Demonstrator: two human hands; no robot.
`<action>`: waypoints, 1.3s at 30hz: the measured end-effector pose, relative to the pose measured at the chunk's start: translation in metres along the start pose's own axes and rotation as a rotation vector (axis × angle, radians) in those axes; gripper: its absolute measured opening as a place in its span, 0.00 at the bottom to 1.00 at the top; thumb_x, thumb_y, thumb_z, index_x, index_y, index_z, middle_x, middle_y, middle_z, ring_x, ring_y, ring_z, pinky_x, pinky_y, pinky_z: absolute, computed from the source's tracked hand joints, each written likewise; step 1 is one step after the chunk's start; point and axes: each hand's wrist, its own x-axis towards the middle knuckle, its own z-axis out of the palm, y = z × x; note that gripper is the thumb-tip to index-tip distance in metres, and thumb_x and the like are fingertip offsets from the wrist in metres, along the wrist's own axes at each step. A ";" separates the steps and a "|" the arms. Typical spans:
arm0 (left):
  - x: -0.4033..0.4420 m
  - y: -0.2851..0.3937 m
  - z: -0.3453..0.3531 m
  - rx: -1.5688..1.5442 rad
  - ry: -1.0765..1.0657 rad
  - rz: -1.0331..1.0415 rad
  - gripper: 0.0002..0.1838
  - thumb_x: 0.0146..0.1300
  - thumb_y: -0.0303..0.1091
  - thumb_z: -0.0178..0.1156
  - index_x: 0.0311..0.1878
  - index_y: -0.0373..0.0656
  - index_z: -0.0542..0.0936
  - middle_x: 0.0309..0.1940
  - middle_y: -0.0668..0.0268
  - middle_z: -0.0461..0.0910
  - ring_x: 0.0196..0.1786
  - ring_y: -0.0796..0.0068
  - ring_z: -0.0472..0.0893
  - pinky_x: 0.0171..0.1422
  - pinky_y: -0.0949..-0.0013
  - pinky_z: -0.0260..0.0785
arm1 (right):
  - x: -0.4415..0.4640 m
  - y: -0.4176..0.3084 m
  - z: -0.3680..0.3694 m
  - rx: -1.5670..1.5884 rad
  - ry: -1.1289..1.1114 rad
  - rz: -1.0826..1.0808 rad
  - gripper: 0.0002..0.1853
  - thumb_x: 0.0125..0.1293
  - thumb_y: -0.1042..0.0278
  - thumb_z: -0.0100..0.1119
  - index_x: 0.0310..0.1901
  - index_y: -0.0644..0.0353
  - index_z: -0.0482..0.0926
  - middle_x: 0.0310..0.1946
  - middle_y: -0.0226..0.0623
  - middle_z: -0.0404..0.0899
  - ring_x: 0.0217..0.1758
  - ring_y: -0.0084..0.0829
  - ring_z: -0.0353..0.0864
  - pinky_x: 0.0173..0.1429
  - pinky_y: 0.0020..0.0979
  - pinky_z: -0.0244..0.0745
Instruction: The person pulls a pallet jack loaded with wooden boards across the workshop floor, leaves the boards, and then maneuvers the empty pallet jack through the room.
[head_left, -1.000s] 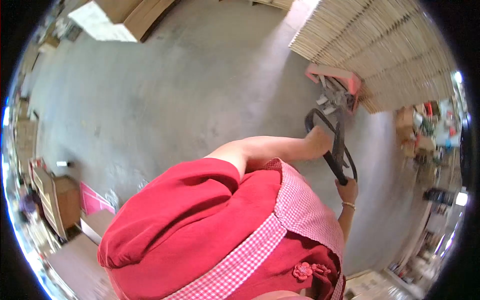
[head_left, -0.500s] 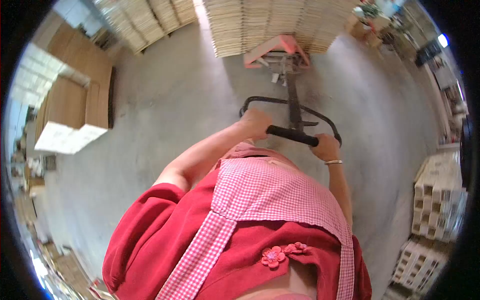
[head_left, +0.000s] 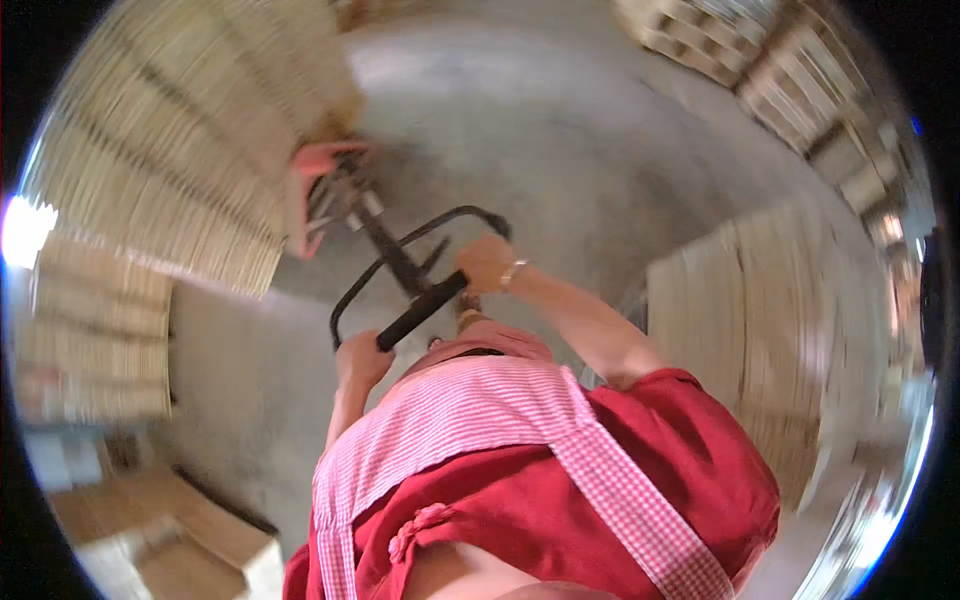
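Both of my hands are on the black handle [head_left: 424,308] of a red pallet jack [head_left: 313,178]. My left hand [head_left: 362,358] is closed round the handle's lower left end. At the upper right end my right hand [head_left: 484,262], with a bracelet at its wrist, is wrapped round the grip. A black loop frame curves beyond the grip bar, and the shaft runs up and left to the jack's base. Behind the jack, at the upper left, rises a tall stack of flat pale sheets [head_left: 190,110]. The jack's forks are hidden.
Another pale stack [head_left: 100,330] stands at the left, with cardboard boxes [head_left: 190,560] at the lower left. A tall pale stack [head_left: 745,320] is on the right. Pallets [head_left: 690,38] line the upper right. Grey concrete floor [head_left: 560,130] lies between them.
The view has swung round, so the jack and its stack have passed from the right side to the left. Both hands have kept hold of the handle. A stack has appeared on the right.
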 end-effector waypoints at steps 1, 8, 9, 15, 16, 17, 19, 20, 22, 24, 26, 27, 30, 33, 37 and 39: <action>-0.001 0.006 -0.007 0.016 0.007 -0.025 0.13 0.54 0.44 0.60 0.36 0.46 0.85 0.34 0.52 0.84 0.41 0.47 0.83 0.45 0.49 0.75 | 0.004 0.000 -0.008 -0.015 -0.047 -0.001 0.13 0.45 0.56 0.68 0.31 0.54 0.85 0.30 0.42 0.84 0.38 0.45 0.85 0.41 0.44 0.79; -0.082 0.022 0.028 0.081 -0.028 -0.023 0.17 0.53 0.44 0.64 0.35 0.37 0.84 0.31 0.47 0.83 0.39 0.45 0.83 0.42 0.50 0.74 | -0.098 -0.040 0.001 0.066 0.063 0.071 0.10 0.43 0.60 0.69 0.29 0.52 0.85 0.28 0.40 0.84 0.37 0.43 0.85 0.40 0.42 0.79; -0.121 0.045 0.032 0.080 -0.009 -0.002 0.17 0.53 0.43 0.65 0.35 0.38 0.84 0.31 0.47 0.83 0.39 0.45 0.83 0.42 0.50 0.74 | -0.145 -0.055 -0.009 0.049 0.039 0.082 0.09 0.43 0.61 0.69 0.28 0.52 0.86 0.28 0.39 0.85 0.38 0.43 0.86 0.39 0.41 0.79; -0.142 0.041 0.015 0.045 -0.018 0.012 0.14 0.51 0.40 0.66 0.34 0.37 0.84 0.27 0.48 0.82 0.35 0.45 0.83 0.40 0.51 0.73 | -0.135 -0.081 0.015 0.128 0.089 0.137 0.09 0.43 0.63 0.68 0.29 0.52 0.87 0.29 0.38 0.86 0.37 0.42 0.86 0.39 0.40 0.79; -0.135 0.029 0.012 0.011 -0.007 0.011 0.14 0.51 0.40 0.66 0.34 0.37 0.84 0.26 0.47 0.82 0.35 0.45 0.83 0.40 0.51 0.73 | -0.122 -0.082 0.009 0.132 0.076 0.112 0.08 0.43 0.63 0.68 0.29 0.52 0.87 0.29 0.37 0.86 0.37 0.42 0.86 0.38 0.41 0.79; -0.119 0.014 0.009 0.024 0.015 0.012 0.14 0.51 0.39 0.65 0.34 0.36 0.84 0.26 0.46 0.81 0.35 0.45 0.83 0.40 0.51 0.73 | -0.106 -0.080 0.002 0.135 0.063 0.087 0.08 0.43 0.63 0.68 0.28 0.52 0.87 0.28 0.37 0.86 0.36 0.42 0.86 0.37 0.42 0.79; -0.089 0.009 0.006 0.015 0.030 0.021 0.15 0.51 0.39 0.65 0.34 0.34 0.83 0.26 0.45 0.81 0.34 0.45 0.83 0.39 0.51 0.72 | -0.100 -0.069 -0.012 0.077 0.082 0.150 0.06 0.43 0.63 0.67 0.25 0.52 0.86 0.26 0.37 0.85 0.34 0.42 0.86 0.35 0.43 0.79; -0.103 -0.007 0.014 0.052 0.048 0.095 0.16 0.52 0.40 0.65 0.32 0.33 0.82 0.25 0.44 0.80 0.34 0.45 0.83 0.39 0.50 0.72 | -0.113 -0.081 -0.004 0.076 0.201 0.149 0.06 0.42 0.64 0.67 0.23 0.53 0.86 0.25 0.38 0.84 0.33 0.42 0.86 0.34 0.43 0.79; -0.159 0.017 0.041 -0.085 -0.057 0.074 0.18 0.54 0.44 0.63 0.31 0.33 0.81 0.25 0.44 0.80 0.35 0.44 0.83 0.36 0.49 0.71 | -0.199 -0.098 0.001 0.139 0.271 0.152 0.08 0.42 0.63 0.68 0.26 0.52 0.86 0.24 0.39 0.84 0.32 0.44 0.85 0.34 0.44 0.79; -0.243 0.040 0.052 0.096 -0.060 0.026 0.18 0.56 0.46 0.62 0.36 0.38 0.83 0.30 0.46 0.82 0.39 0.45 0.83 0.41 0.50 0.73 | -0.271 -0.143 -0.002 0.135 0.078 0.204 0.09 0.42 0.63 0.68 0.28 0.53 0.86 0.26 0.39 0.84 0.33 0.45 0.85 0.38 0.44 0.80; -0.274 0.052 0.045 0.123 -0.044 0.019 0.18 0.56 0.46 0.62 0.38 0.40 0.84 0.33 0.47 0.82 0.41 0.45 0.82 0.44 0.50 0.73 | -0.284 -0.157 0.001 0.129 0.045 0.201 0.08 0.42 0.65 0.67 0.27 0.54 0.86 0.26 0.40 0.84 0.34 0.45 0.85 0.38 0.44 0.80; -0.277 0.054 0.045 0.095 -0.056 0.019 0.17 0.55 0.46 0.62 0.38 0.41 0.84 0.33 0.47 0.83 0.42 0.45 0.82 0.45 0.50 0.73 | -0.288 -0.159 -0.002 0.138 0.054 0.199 0.08 0.42 0.66 0.66 0.27 0.55 0.86 0.26 0.41 0.84 0.34 0.45 0.85 0.38 0.43 0.80; -0.281 0.050 0.048 0.062 -0.068 0.039 0.16 0.54 0.46 0.63 0.38 0.42 0.84 0.34 0.49 0.83 0.43 0.47 0.82 0.46 0.50 0.73 | -0.293 -0.159 0.001 0.137 0.030 0.232 0.08 0.41 0.65 0.66 0.26 0.57 0.85 0.26 0.42 0.84 0.34 0.46 0.85 0.38 0.43 0.80; -0.291 0.061 0.033 0.057 -0.104 0.027 0.16 0.53 0.46 0.62 0.37 0.44 0.84 0.34 0.50 0.83 0.42 0.48 0.83 0.47 0.50 0.73 | -0.294 -0.163 -0.005 0.075 0.035 0.212 0.09 0.44 0.64 0.66 0.29 0.56 0.87 0.29 0.41 0.85 0.35 0.42 0.87 0.39 0.41 0.81; -0.296 0.057 0.048 0.058 -0.079 0.072 0.15 0.50 0.45 0.61 0.36 0.47 0.85 0.33 0.52 0.83 0.40 0.48 0.83 0.45 0.50 0.74 | -0.308 -0.164 0.000 0.136 0.072 0.213 0.08 0.44 0.65 0.63 0.26 0.57 0.85 0.27 0.45 0.84 0.34 0.46 0.85 0.40 0.45 0.80; -0.299 0.058 0.057 0.090 -0.082 0.065 0.14 0.49 0.43 0.61 0.34 0.44 0.85 0.32 0.49 0.83 0.39 0.48 0.83 0.45 0.50 0.75 | -0.313 -0.163 0.004 0.084 -0.005 0.228 0.10 0.43 0.65 0.66 0.29 0.58 0.85 0.29 0.46 0.84 0.37 0.45 0.86 0.41 0.42 0.81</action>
